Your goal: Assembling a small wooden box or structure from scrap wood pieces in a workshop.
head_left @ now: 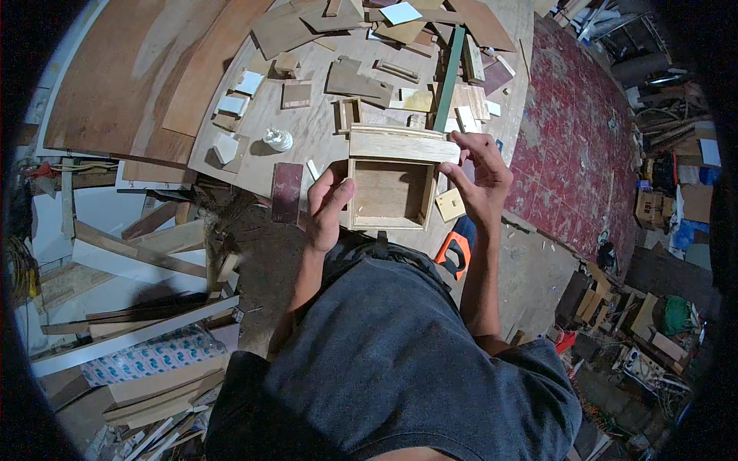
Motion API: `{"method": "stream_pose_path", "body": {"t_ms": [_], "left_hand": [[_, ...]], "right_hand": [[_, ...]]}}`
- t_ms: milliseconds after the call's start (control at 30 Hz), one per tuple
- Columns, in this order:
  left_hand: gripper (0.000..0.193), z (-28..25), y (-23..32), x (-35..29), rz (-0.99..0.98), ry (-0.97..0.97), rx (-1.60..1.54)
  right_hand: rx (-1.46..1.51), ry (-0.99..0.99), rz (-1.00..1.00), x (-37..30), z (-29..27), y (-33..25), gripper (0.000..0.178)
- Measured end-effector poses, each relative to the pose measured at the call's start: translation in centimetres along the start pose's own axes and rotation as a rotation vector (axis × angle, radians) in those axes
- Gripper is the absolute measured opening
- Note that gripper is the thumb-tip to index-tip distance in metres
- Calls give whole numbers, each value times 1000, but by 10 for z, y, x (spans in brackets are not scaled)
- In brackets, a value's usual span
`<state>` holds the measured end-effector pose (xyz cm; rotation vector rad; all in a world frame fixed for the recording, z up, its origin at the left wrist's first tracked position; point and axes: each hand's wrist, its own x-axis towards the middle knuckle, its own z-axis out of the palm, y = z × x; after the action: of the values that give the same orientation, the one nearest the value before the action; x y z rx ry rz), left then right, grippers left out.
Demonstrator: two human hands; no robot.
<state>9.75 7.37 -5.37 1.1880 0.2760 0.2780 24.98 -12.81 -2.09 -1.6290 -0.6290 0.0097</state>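
Note:
A small open wooden box (390, 223) is in front of my body at the near edge of the table, its plywood inside facing up. My left hand (329, 206) grips its left wall, thumb against the rim. Across the box's far side lies a pale wooden board (400, 144) with a ridged far edge. My right hand (484, 175) pinches the right end of that board between thumb and fingers. Whether the board is fastened to the box, I cannot tell.
The worktable (254, 173) carries many wood offcuts, a green strip (450, 81), a white bottle (277, 139) and a dark red block (287, 192). An orange-handled saw (455, 255) is by my right forearm. Scrap wood (138, 253) is piled at left.

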Motion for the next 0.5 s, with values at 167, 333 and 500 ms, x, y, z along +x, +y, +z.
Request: {"method": "stream_pose_path", "body": {"t_ms": [167,333,500], "left_hand": [[34,4,4,0,11,20,-8],[34,3,1,0,21,13,-30],[33,-1,-1,0,-10,23,9]], "right_hand": [[-2,-26,23,-2,-3,0,51],[3,-18,10,-1,-1,-2,55],[75,-47,-7,-1,-4,-2,52]]}}
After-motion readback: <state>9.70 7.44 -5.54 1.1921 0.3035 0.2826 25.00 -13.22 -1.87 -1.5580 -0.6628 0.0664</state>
